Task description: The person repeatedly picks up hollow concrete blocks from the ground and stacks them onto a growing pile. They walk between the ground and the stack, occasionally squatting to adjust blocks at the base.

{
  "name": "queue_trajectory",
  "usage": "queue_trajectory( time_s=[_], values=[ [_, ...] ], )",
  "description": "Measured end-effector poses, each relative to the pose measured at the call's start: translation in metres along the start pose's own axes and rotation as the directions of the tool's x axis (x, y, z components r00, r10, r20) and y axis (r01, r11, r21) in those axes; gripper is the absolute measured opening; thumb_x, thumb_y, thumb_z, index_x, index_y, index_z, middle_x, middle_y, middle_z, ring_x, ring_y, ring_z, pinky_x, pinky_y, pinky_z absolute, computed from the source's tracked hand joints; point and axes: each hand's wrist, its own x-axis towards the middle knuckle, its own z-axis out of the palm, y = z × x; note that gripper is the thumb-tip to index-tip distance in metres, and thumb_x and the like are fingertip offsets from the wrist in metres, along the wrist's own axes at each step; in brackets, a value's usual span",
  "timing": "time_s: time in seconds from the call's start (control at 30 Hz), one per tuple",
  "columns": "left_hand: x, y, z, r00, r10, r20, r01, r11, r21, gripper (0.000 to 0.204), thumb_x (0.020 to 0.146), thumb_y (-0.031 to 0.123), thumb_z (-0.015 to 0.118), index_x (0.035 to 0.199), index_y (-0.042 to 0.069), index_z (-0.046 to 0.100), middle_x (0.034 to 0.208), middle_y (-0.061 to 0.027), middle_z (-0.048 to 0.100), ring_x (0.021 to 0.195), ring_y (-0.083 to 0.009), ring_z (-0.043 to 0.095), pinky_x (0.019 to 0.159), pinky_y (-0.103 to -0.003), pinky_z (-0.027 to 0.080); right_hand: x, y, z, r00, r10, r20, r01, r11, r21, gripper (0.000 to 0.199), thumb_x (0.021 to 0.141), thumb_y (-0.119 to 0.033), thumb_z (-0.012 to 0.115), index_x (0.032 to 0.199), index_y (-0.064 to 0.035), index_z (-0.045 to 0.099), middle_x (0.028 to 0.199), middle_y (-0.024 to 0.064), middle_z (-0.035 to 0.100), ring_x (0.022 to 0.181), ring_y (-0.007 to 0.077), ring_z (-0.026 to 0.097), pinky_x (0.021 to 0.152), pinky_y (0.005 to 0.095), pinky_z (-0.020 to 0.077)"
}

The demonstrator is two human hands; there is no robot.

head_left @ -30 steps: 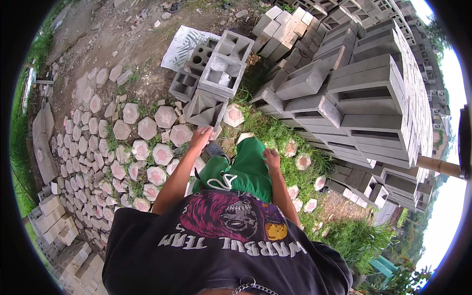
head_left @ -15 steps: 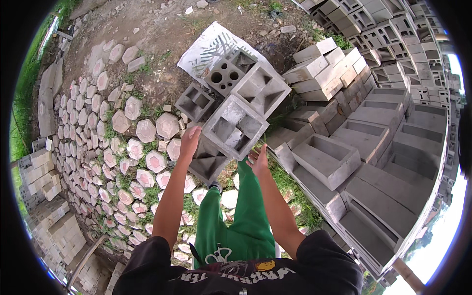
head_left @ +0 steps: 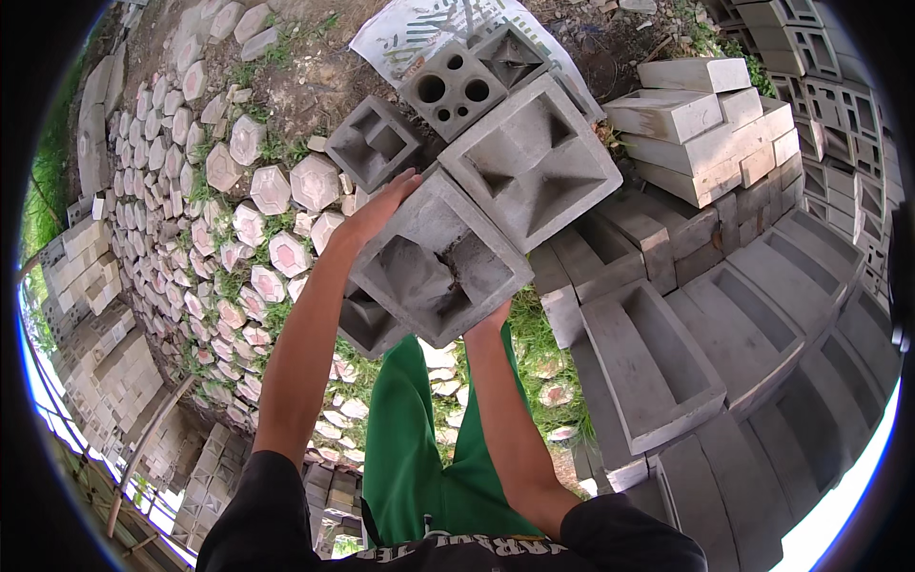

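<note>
A square, hollow grey concrete vent block is held between my two hands, its recessed face turned up toward me. My left hand lies along its upper left side, fingers pressed to the edge. My right hand grips its lower edge, with most of the fingers hidden under it. Partly covered beneath is another vent block. Close by on the far side are a large square vent block, a smaller one, a block with round holes and a further recessed block.
A white printed sack lies behind the blocks. Stacked trough-shaped concrete blocks line the right, with a pile of solid-looking blocks farther back. Hexagonal pavers and grass cover the ground at left.
The vent block in my hands has tilted and looks larger, nearer to me. My right hand has moved from beside its corner to under its lower edge. The view has shifted.
</note>
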Motion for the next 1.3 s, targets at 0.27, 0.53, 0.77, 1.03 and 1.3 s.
queue_trajectory(
  time_s=[0.27, 0.53, 0.77, 1.03, 1.3],
  values=[
    [-0.037, -0.010, 0.021, 0.982, 0.188, -0.002, -0.164, 0.862, 0.479, 0.074, 0.093, 0.059, 0.032, 0.149, 0.013, 0.018, 0.156, -0.0143, 0.008, 0.144, -0.0319, -0.009, 0.115, -0.045, 0.001, -0.019, -0.018, -0.009, 0.970, 0.060, 0.237, -0.054, 0.998, -0.032, 0.064, 0.093, -0.052, 0.034, 0.139, -0.0070, 0.038, 0.138, 0.0138, 0.045, 0.124, 0.0332, 0.045, 0.104, 0.0480, 0.0379],
    [-0.143, 0.001, 0.068, 0.994, -0.090, -0.058, 0.079, 0.983, -0.169, 0.056, 0.099, 0.047, 0.033, 0.133, 0.003, 0.039, 0.131, -0.0144, 0.046, 0.124, -0.0243, 0.041, 0.104, -0.034, 0.028, -0.114, -0.071, -0.017, 0.926, 0.158, 0.342, -0.123, 0.985, -0.123, 0.063, 0.093, -0.052, 0.035, 0.137, -0.0063, 0.040, 0.134, 0.0133, 0.048, 0.122, 0.0320, 0.047, 0.103, 0.0481, 0.0383],
    [-0.280, -0.104, 0.100, 0.999, -0.014, -0.037, -0.028, 0.425, -0.905, 0.059, 0.099, 0.051, 0.030, 0.131, 0.004, 0.047, 0.128, -0.0112, 0.053, 0.116, -0.0213, 0.050, 0.101, -0.035, 0.037, -0.247, -0.108, 0.038, 0.917, 0.386, 0.106, -0.205, 0.681, -0.703, 0.080, 0.091, -0.067, 0.029, 0.139, -0.0036, 0.039, 0.135, 0.0144, 0.047, 0.121, 0.0288, 0.048, 0.103, 0.0419, 0.0389],
    [-0.373, -0.242, 0.126, 0.888, 0.023, -0.459, -0.452, -0.140, -0.881, 0.075, 0.092, 0.063, 0.034, 0.133, 0.002, 0.045, 0.129, -0.0162, 0.054, 0.113, -0.0298, 0.055, 0.101, -0.042, 0.042, -0.282, -0.005, 0.031, 0.808, 0.561, 0.179, 0.122, 0.138, -0.983, 0.083, 0.090, -0.069, 0.033, 0.128, 0.0019, 0.053, 0.127, 0.0139, 0.055, 0.117, 0.0216, 0.051, 0.098, 0.0328, 0.0394],
    [-0.546, -0.375, 0.152, 0.718, -0.131, -0.683, -0.662, -0.432, -0.613, 0.075, 0.091, 0.066, 0.037, 0.130, 0.003, 0.050, 0.122, -0.0142, 0.058, 0.106, -0.0257, 0.057, 0.095, -0.039, 0.045, -0.421, 0.159, -0.017, 0.633, 0.767, 0.103, 0.254, -0.081, -0.964, 0.069, 0.094, -0.059, 0.037, 0.132, -0.0015, 0.048, 0.122, 0.0115, 0.057, 0.104, 0.0239, 0.058, 0.091, 0.0332, 0.0452]
  ],
)
